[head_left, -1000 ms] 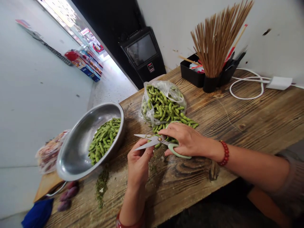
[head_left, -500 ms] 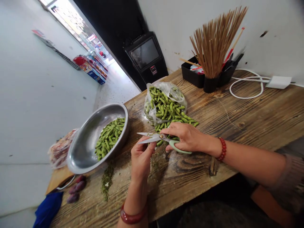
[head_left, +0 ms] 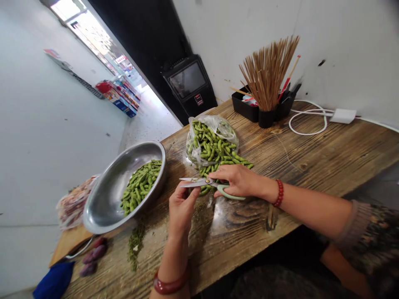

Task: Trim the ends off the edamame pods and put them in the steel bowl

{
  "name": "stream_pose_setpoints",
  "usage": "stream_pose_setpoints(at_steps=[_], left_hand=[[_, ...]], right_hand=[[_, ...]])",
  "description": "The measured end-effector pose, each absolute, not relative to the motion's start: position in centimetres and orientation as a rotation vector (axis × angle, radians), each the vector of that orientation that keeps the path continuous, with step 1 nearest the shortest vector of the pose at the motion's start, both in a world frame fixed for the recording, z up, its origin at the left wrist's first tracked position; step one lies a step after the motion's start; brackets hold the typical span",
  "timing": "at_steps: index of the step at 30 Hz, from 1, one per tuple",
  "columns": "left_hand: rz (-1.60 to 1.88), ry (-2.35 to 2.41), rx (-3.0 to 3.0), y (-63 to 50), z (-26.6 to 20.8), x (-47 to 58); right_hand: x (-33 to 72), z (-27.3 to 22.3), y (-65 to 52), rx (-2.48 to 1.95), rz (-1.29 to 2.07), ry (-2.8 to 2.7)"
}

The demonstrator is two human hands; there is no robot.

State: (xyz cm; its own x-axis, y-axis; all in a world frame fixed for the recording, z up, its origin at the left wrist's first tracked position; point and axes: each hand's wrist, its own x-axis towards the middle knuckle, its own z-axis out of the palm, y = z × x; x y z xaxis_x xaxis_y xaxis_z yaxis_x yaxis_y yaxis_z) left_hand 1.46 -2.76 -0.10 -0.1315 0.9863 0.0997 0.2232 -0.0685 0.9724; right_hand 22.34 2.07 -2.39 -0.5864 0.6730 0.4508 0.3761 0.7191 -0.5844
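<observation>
My right hand (head_left: 238,179) grips a pair of scissors (head_left: 199,182) by the pale green handles, blades pointing left and now only slightly apart. At the blades, my left hand (head_left: 181,209) pinches thumb and fingers together on what looks like an edamame pod, mostly hidden behind the metal. Beyond my hands, a clear plastic bag (head_left: 225,129) lies open with edamame pods (head_left: 209,141) inside and spilling out toward the scissors. Left of my left hand, a steel basin (head_left: 104,195) stands tilted, with a heap of green pods (head_left: 141,182) along its right side.
Green trimmings (head_left: 135,245) lie on the wooden table (head_left: 237,249) below the basin. Several purplish-red round items (head_left: 95,253), a blue cloth (head_left: 54,280) and a bagged bundle (head_left: 75,203) are at the left. Wooden sticks (head_left: 269,74) in a black holder and a white cable (head_left: 307,133) are at the back right.
The scissor blades have come closer together at my left fingertips. Both hands keep their grip, and the whole view has shifted slightly.
</observation>
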Motion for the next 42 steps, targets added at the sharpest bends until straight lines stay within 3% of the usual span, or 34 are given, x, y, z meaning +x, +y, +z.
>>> stream_pose_setpoints(at_steps=[5,13,28,42], left_hand=[[1.306,1.322,1.092,-2.6,0.2,1.3],[1.340,1.104,0.772,-2.6,0.5,1.3],[1.262,1.103,0.887,-2.9,-0.1,2.2],[1.118,1.072,0.896,-2.9,0.5,2.4]], right_hand=[[22.2,-2.7,2.4,-0.822,0.615,-2.156],[22.2,-2.1,2.1,-0.751,0.402,-2.169],[22.4,-2.6,2.2,-0.743,0.280,-2.269],[22.6,-2.4,2.2,-0.855,0.371,-2.301]])
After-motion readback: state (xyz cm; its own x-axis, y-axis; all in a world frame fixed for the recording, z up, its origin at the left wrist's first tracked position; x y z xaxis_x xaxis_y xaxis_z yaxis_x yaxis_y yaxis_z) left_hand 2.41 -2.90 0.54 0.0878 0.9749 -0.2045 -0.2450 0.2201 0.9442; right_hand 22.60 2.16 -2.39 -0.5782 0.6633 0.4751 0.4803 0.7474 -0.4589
